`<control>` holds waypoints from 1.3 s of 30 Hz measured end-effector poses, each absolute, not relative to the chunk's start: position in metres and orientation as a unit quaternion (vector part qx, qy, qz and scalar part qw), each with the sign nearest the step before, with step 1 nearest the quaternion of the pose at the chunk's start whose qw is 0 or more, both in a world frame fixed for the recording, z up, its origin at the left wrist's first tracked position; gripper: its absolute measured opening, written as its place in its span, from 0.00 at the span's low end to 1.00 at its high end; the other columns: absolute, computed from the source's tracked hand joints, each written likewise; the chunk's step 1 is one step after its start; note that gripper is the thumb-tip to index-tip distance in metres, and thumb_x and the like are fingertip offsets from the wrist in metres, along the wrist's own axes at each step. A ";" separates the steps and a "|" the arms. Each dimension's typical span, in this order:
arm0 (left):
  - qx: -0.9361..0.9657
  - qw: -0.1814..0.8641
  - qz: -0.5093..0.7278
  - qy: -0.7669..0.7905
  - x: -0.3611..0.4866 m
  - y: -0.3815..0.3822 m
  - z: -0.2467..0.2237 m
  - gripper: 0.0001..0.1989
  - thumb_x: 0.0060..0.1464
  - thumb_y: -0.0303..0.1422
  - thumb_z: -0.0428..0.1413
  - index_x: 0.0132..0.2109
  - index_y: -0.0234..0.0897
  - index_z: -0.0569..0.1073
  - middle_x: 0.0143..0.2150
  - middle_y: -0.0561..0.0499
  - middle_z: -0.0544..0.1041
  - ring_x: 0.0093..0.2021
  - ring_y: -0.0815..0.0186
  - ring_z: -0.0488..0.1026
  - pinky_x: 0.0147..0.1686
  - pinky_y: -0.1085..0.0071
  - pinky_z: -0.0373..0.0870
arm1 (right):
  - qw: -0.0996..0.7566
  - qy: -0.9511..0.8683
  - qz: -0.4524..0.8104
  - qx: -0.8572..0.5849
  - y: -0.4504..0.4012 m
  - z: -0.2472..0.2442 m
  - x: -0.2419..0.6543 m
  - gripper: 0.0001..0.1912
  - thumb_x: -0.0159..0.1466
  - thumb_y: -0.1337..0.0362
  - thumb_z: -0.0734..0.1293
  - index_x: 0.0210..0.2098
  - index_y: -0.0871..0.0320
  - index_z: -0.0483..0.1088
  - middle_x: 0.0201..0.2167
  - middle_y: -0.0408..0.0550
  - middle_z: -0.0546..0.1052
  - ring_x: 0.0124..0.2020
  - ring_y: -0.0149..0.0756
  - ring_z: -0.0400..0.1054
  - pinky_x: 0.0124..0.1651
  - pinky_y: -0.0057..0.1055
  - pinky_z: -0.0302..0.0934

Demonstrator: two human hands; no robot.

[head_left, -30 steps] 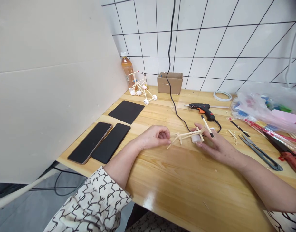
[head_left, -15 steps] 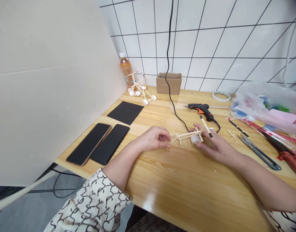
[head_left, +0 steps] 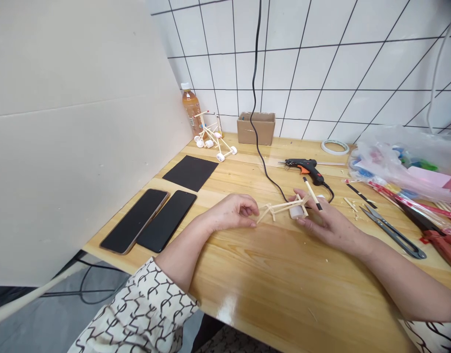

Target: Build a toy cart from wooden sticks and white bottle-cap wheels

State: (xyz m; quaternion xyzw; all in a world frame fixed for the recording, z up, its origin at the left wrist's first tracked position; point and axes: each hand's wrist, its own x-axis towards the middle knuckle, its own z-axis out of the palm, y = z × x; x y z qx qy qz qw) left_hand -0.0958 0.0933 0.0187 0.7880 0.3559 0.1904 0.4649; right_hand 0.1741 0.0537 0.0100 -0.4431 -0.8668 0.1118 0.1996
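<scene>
A small frame of pale wooden sticks (head_left: 281, 207) stands low over the table between my hands. White round pieces like wheels (head_left: 296, 212) sit at its right end, and a dark-tipped stick (head_left: 312, 193) rises there. My right hand (head_left: 330, 225) holds that end, thumb in front and fingers behind, partly hidden by the frame. My left hand (head_left: 232, 212) is beside the left end, fingers curled and thumb apart from them; its fingertips are very close to the stick ends, and no stick shows between them.
Behind lie a glue gun (head_left: 302, 167), tape roll (head_left: 334, 147), cardboard box (head_left: 256, 128), bottle (head_left: 191, 105) and another wheeled stick model (head_left: 214, 135). Two phones (head_left: 166, 220) and a black sheet (head_left: 190, 172) are left. Snips (head_left: 392, 230), red-handled scissors (head_left: 444, 247) and plastic bags (head_left: 416, 157) are right.
The whole view has shifted slightly. My left fingertips have drawn back a little from the frame's left end; my right hand keeps its place on the other end.
</scene>
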 end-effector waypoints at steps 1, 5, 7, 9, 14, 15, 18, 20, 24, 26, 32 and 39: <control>0.787 0.467 0.190 0.357 -0.096 0.093 0.018 0.09 0.39 0.27 0.62 0.32 0.32 0.74 0.37 0.49 0.74 0.36 0.68 0.69 0.38 0.72 0.66 | 0.200 -0.867 0.111 -0.443 0.054 0.010 0.174 0.31 0.64 0.56 0.56 0.64 0.49 0.41 0.55 0.54 0.66 0.54 0.47 0.62 0.52 0.49 0.59; 0.767 0.487 0.188 0.374 -0.097 0.092 0.017 0.08 0.39 0.27 0.62 0.28 0.32 0.69 0.36 0.50 0.73 0.34 0.69 0.68 0.36 0.73 0.66 | 0.201 -0.869 0.106 -0.440 0.054 0.011 0.174 0.31 0.64 0.56 0.56 0.64 0.51 0.42 0.55 0.54 0.67 0.54 0.47 0.62 0.52 0.48 0.60; 0.755 0.493 0.198 0.385 -0.096 0.091 0.016 0.10 0.39 0.28 0.62 0.27 0.32 0.67 0.35 0.51 0.73 0.32 0.71 0.67 0.34 0.74 0.65 | 0.205 -0.867 0.104 -0.442 0.054 0.010 0.174 0.31 0.64 0.56 0.56 0.64 0.51 0.42 0.55 0.54 0.67 0.54 0.47 0.62 0.51 0.47 0.60; 0.741 0.501 0.214 0.392 -0.096 0.090 0.016 0.11 0.39 0.30 0.62 0.27 0.33 0.66 0.33 0.51 0.72 0.30 0.72 0.67 0.32 0.75 0.65 | 0.210 -0.864 0.104 -0.445 0.054 0.010 0.174 0.31 0.64 0.56 0.56 0.64 0.50 0.43 0.55 0.53 0.67 0.54 0.47 0.63 0.52 0.47 0.60; 0.742 0.473 0.261 0.397 -0.091 0.089 0.018 0.14 0.44 0.34 0.61 0.39 0.33 0.71 0.26 0.55 0.68 0.28 0.72 0.65 0.30 0.75 0.62 | 0.198 -0.865 0.113 -0.447 0.054 0.013 0.173 0.31 0.64 0.56 0.56 0.64 0.50 0.41 0.54 0.54 0.68 0.54 0.48 0.63 0.51 0.50 0.60; 0.748 0.456 0.278 0.395 -0.090 0.089 0.020 0.15 0.44 0.33 0.61 0.41 0.33 0.72 0.27 0.55 0.68 0.29 0.72 0.64 0.31 0.75 0.62 | 0.197 -0.865 0.114 -0.447 0.054 0.013 0.173 0.31 0.64 0.56 0.56 0.64 0.49 0.41 0.54 0.54 0.68 0.54 0.48 0.63 0.51 0.50 0.60; 0.765 0.415 0.323 0.372 -0.087 0.088 0.024 0.15 0.43 0.32 0.62 0.41 0.33 0.73 0.33 0.52 0.71 0.32 0.71 0.63 0.35 0.74 0.63 | 0.198 -0.865 0.113 -0.447 0.054 0.012 0.173 0.31 0.64 0.56 0.56 0.64 0.49 0.41 0.55 0.54 0.67 0.54 0.48 0.62 0.51 0.49 0.60; 0.774 0.406 0.333 0.354 -0.085 0.088 0.025 0.14 0.44 0.32 0.62 0.40 0.33 0.74 0.37 0.49 0.72 0.34 0.70 0.64 0.38 0.73 0.63 | 0.203 -0.864 0.109 -0.447 0.054 0.010 0.174 0.31 0.64 0.56 0.56 0.64 0.49 0.41 0.55 0.53 0.67 0.54 0.47 0.62 0.52 0.48 0.60; 0.780 0.405 0.334 0.340 -0.082 0.089 0.025 0.12 0.45 0.32 0.61 0.39 0.33 0.74 0.39 0.47 0.73 0.35 0.69 0.65 0.39 0.72 0.64 | 0.214 -0.864 0.099 -0.444 0.055 0.004 0.176 0.31 0.64 0.56 0.57 0.64 0.50 0.42 0.56 0.54 0.66 0.55 0.47 0.61 0.52 0.47 0.60; 0.784 0.402 0.336 0.332 -0.080 0.090 0.024 0.12 0.45 0.32 0.62 0.38 0.33 0.75 0.38 0.47 0.73 0.35 0.68 0.65 0.39 0.72 0.64 | 0.215 -0.865 0.101 -0.442 0.055 0.004 0.176 0.31 0.64 0.57 0.57 0.64 0.51 0.42 0.56 0.54 0.66 0.54 0.47 0.62 0.52 0.47 0.60; 0.789 0.394 0.343 0.322 -0.075 0.091 0.023 0.09 0.46 0.31 0.61 0.36 0.32 0.75 0.37 0.47 0.74 0.35 0.68 0.66 0.39 0.72 0.64 | 0.207 -0.867 0.113 -0.439 0.055 0.007 0.176 0.31 0.64 0.57 0.57 0.64 0.49 0.40 0.56 0.53 0.66 0.54 0.46 0.61 0.53 0.47 0.59; 0.788 0.390 0.347 0.327 -0.073 0.090 0.022 0.07 0.46 0.30 0.60 0.34 0.33 0.74 0.36 0.48 0.74 0.34 0.69 0.66 0.38 0.72 0.65 | 0.214 -0.868 0.112 -0.434 0.055 0.007 0.175 0.31 0.64 0.57 0.57 0.64 0.49 0.41 0.55 0.52 0.67 0.53 0.45 0.62 0.52 0.46 0.59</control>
